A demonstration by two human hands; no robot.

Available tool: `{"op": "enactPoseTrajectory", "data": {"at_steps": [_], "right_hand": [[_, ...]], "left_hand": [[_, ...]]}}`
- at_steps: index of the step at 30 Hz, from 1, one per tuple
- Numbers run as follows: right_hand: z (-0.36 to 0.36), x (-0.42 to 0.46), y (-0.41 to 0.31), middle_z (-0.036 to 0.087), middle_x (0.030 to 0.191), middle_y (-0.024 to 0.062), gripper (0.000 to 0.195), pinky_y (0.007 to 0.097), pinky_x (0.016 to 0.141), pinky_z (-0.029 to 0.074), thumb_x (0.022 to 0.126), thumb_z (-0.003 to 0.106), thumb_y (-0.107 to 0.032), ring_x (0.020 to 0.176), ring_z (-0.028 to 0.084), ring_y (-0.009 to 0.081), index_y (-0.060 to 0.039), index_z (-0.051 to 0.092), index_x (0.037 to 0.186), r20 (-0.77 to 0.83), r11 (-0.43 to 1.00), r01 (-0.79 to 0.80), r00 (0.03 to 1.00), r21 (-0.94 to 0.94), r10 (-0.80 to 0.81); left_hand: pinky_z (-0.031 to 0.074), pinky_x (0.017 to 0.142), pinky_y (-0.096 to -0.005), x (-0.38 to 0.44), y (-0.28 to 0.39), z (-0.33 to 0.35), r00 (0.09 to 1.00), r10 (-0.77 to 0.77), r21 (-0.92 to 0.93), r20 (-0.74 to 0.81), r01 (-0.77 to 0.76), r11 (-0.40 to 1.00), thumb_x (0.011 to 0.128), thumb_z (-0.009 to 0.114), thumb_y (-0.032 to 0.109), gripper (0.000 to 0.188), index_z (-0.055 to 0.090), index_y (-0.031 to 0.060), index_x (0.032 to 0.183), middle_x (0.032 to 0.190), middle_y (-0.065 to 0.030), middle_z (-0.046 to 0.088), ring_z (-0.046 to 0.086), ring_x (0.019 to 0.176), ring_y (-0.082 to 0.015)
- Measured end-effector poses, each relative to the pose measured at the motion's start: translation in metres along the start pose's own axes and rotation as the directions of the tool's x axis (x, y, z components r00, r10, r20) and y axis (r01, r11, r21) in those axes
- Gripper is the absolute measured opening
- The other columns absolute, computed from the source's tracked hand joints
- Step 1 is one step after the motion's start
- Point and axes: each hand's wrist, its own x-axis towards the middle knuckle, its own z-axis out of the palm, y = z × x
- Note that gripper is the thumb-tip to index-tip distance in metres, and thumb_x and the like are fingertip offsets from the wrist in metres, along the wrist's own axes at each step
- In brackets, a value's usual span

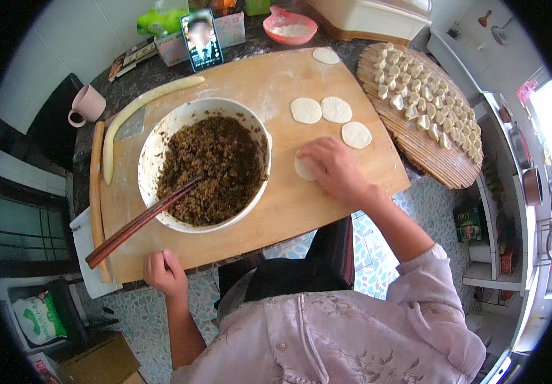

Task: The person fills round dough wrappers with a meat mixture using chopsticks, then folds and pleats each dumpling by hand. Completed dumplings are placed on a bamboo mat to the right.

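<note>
My right hand (331, 170) reaches over the wooden board (276, 211), its fingers on a round dough wrapper (306, 169); whether they grip it cannot be told. Beyond it lie more wrappers, two of them (306, 111) (336, 110) edge to edge, one nearer (356, 135) and one at the far edge (326, 55). My left hand (164, 271) is curled at the board's near edge, with nothing visible in it. Between the hands, a white bowl (262, 180) holds dark minced filling (213, 168), and wooden chopsticks (144, 221) lean out over its near left rim.
A dough rope (127, 113) and a rolling pin (97, 192) lie at the left, near a pink mug (88, 103). Filled dumplings (425, 96) cover much of a slatted tray (425, 153) at the right. Behind stand a phone (202, 41) and a pink bowl of flour (289, 29).
</note>
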Motion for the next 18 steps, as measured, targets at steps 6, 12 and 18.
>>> {"op": "enactPoseTrajectory", "data": {"at_steps": [6, 12, 18], "right_hand": [[-0.018, 0.017, 0.012, 0.057, 0.109, 0.0135, 0.023, 0.0404, 0.093, 0.039, 0.082, 0.060, -0.014, 0.108, 0.050, 0.0313, -0.0082, 0.060, 0.104, -0.012, 0.998, 0.000, 1.000, 0.064, 0.000], [-0.002, 0.045, 0.051, 0.050, 0.119, 0.0146, 0.034, 0.0449, 0.100, 0.028, 0.082, 0.059, -0.030, 0.116, 0.042, 0.0326, -0.0137, 0.058, 0.112, -0.050, 0.964, -0.174, 0.985, -0.199, 0.167], [-0.003, 0.022, 0.009, 0.051, 0.116, 0.0143, 0.035, 0.0434, 0.100, 0.029, 0.079, 0.064, -0.025, 0.115, 0.042, 0.0313, -0.0109, 0.057, 0.110, 0.099, 0.997, -0.001, 0.995, -0.077, 0.008]], "left_hand": [[0.029, 0.049, -0.0428, -0.007, -0.008, 0.001, 1.000, -0.024, 0.016, 0.002, 0.024, 1.000, 0.085, 0.050, 0.009, 0.024, 0.042, 0.0026, 0.064, 0.059, -0.0140, 0.041, 0.042, 0.055, -0.0329], [0.029, 0.049, -0.0429, -0.006, -0.007, 0.004, 1.000, -0.013, 0.019, -0.020, 0.014, 1.000, 0.085, 0.048, 0.009, 0.024, 0.040, 0.0023, 0.063, 0.059, -0.0148, 0.041, 0.042, 0.055, -0.0337], [0.028, 0.048, -0.0433, -0.006, -0.008, 0.002, 1.000, -0.007, 0.026, 0.022, 0.007, 1.000, 0.085, 0.048, 0.009, 0.026, 0.038, 0.0020, 0.062, 0.059, -0.0155, 0.039, 0.041, 0.054, -0.0342]]}}
